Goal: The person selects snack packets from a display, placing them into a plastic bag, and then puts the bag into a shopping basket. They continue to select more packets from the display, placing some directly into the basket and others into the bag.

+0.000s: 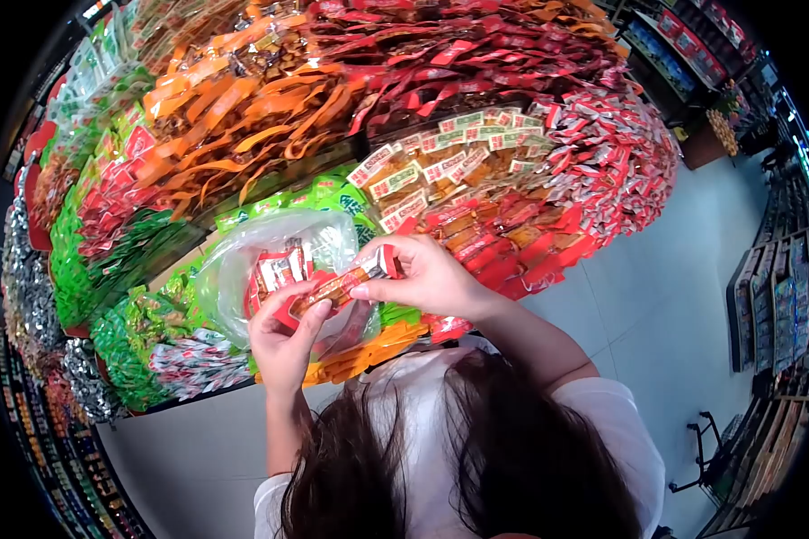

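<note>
Between my two hands is a small red snack packet (337, 287) with a clear window and brown contents, tilted up to the right. My left hand (283, 331) pinches its lower left end, thumb on top. Its upper right end is gripped by my right hand (427, 277), thumb along the near edge. Beneath them a clear plastic bag (227, 269) lies open on the display, with several red and white packets (281, 268) inside. My hands cover part of the bag.
Heaped snack packets fill the stepped display: orange packets (243, 103), dark red packets (431, 58), white-labelled packets (449, 157), small red and white packets (616, 148) and green packets (130, 314). Shelving (773, 301) stands across the floor (652, 296) at right. A wheeled cart (703, 454) is at lower right.
</note>
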A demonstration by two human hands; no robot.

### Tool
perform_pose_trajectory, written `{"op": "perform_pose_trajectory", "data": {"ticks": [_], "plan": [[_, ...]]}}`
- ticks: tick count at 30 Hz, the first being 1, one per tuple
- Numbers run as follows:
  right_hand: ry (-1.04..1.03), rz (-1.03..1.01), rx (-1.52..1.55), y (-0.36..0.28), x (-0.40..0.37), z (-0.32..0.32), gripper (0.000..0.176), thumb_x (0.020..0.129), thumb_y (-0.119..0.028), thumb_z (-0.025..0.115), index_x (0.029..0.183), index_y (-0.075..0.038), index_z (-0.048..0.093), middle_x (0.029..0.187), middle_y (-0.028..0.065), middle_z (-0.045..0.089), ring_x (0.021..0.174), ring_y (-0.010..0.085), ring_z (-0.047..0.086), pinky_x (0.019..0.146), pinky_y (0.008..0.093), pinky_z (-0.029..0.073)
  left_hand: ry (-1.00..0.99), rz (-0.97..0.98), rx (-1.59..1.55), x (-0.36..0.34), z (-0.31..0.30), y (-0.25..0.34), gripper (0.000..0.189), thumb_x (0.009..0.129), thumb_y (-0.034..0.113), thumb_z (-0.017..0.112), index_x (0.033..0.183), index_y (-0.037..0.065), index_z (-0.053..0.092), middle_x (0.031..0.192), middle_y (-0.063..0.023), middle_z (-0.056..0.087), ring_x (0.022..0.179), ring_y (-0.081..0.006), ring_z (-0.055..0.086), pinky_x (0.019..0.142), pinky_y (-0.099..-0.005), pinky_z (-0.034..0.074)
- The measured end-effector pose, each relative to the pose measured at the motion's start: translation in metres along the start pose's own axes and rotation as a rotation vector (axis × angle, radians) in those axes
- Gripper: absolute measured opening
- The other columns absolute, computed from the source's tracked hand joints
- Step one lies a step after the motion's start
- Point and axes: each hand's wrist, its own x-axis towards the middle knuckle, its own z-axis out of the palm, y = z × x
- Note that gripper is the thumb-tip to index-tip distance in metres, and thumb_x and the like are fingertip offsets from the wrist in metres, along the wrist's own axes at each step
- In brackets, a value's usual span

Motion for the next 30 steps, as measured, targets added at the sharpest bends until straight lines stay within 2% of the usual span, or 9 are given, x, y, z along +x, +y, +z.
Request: {"op": "perform_pose_trajectory", "data": {"ticks": [3, 7, 11, 13, 14, 16, 19, 27, 30], "plan": [[0.048, -0.022, -0.071, 0.0, -0.015, -0.003, 0.021, 0.085, -0.006, 0.067, 0.104, 0.001, 0.06, 0.094, 0.0037, 0.066, 0.088, 0.0078, 0.06, 0.082, 0.0256, 0.05, -0.017, 0.008, 0.065, -0.003, 0.012, -0.002, 0.022, 0.081, 0.002, 0.071, 0.099, -0.006, 0.063, 0.091, -0.0095, 0.067, 0.079, -0.0125, 0.064, 0.075, -0.0244, 0.051], [0.087, -0.011, -0.118, -0.007, -0.037, -0.013, 0.022, 0.085, -0.008, 0.068, 0.104, 0.0, 0.062, 0.096, 0.0045, 0.066, 0.087, 0.0085, 0.06, 0.08, 0.0268, 0.049, -0.088, -0.021, 0.09, -0.005, 0.025, -0.008, 0.022, 0.081, 0.0, 0.069, 0.102, -0.006, 0.064, 0.091, -0.0079, 0.067, 0.077, -0.0088, 0.061, 0.071, -0.0214, 0.049], [0.233, -0.138, -0.524, -0.029, -0.069, -0.047, 0.019, 0.081, -0.005, 0.069, 0.1, -0.002, 0.066, 0.096, 0.0074, 0.067, 0.089, 0.0135, 0.062, 0.079, 0.0277, 0.049, -0.2, -0.148, 0.203, -0.009, 0.034, -0.006, 0.034, 0.08, -0.002, 0.069, 0.113, -0.003, 0.062, 0.098, -0.0084, 0.066, 0.081, -0.0096, 0.062, 0.072, -0.0208, 0.05], [0.364, -0.366, -0.706, -0.044, -0.089, -0.094, 0.022, 0.079, -0.002, 0.068, 0.101, -0.002, 0.066, 0.1, 0.0082, 0.066, 0.092, 0.016, 0.062, 0.081, 0.0291, 0.048, -0.157, 0.044, 0.013, -0.01, 0.039, 0.001, 0.038, 0.08, -0.005, 0.066, 0.117, -0.001, 0.059, 0.106, -0.0119, 0.064, 0.088, -0.0136, 0.064, 0.075, -0.0247, 0.054], [0.548, -0.255, -0.796, -0.067, -0.1, -0.103, 0.023, 0.078, 0.002, 0.067, 0.101, -0.002, 0.066, 0.102, 0.0088, 0.065, 0.097, 0.0179, 0.061, 0.085, 0.0296, 0.047, -0.192, 0.104, 0.112, -0.011, 0.028, -0.001, 0.042, 0.08, -0.006, 0.063, 0.121, -0.001, 0.056, 0.116, -0.0153, 0.059, 0.093, -0.0183, 0.064, 0.078, -0.0281, 0.055], [0.673, -0.298, -1.155, -0.094, -0.123, -0.151, 0.026, 0.078, 0.004, 0.063, 0.103, -0.002, 0.064, 0.105, 0.0092, 0.063, 0.101, 0.0199, 0.059, 0.088, 0.0297, 0.044, -0.141, 0.185, 0.191, -0.013, 0.014, -0.003, 0.04, 0.08, -0.006, 0.063, 0.12, -0.001, 0.057, 0.117, -0.0155, 0.057, 0.093, -0.0191, 0.065, 0.078, -0.0283, 0.055], [0.767, -0.144, -1.25, -0.12, -0.146, -0.205, 0.03, 0.077, 0.008, 0.057, 0.106, -0.001, 0.062, 0.105, 0.0089, 0.062, 0.102, 0.0195, 0.058, 0.089, 0.0295, 0.045, -0.066, 0.251, 0.267, -0.021, -0.002, -0.007, 0.036, 0.082, -0.004, 0.062, 0.117, -0.001, 0.057, 0.121, -0.0153, 0.053, 0.092, -0.0206, 0.064, 0.079, -0.0295, 0.055], [0.569, -0.094, -1.274, -0.106, -0.135, -0.273, 0.033, 0.076, 0.011, 0.053, 0.106, 0.0, 0.061, 0.107, 0.0092, 0.061, 0.104, 0.0196, 0.058, 0.087, 0.0292, 0.047, 0.146, 0.217, 0.281, -0.046, -0.033, -0.014, 0.026, 0.086, -0.003, 0.059, 0.112, -0.002, 0.058, 0.12, -0.0151, 0.052, 0.092, -0.0198, 0.063, 0.081, -0.0286, 0.054], [0.601, -0.074, -1.348, -0.095, -0.128, -0.292, 0.034, 0.074, 0.008, 0.053, 0.105, -0.002, 0.062, 0.106, 0.0129, 0.063, 0.104, 0.0253, 0.06, 0.09, 0.0325, 0.046, 0.19, 0.244, 0.29, -0.049, -0.037, -0.014, 0.025, 0.086, -0.003, 0.058, 0.111, -0.003, 0.058, 0.12, -0.0157, 0.051, 0.095, -0.0192, 0.062, 0.081, -0.0285, 0.054]]}}
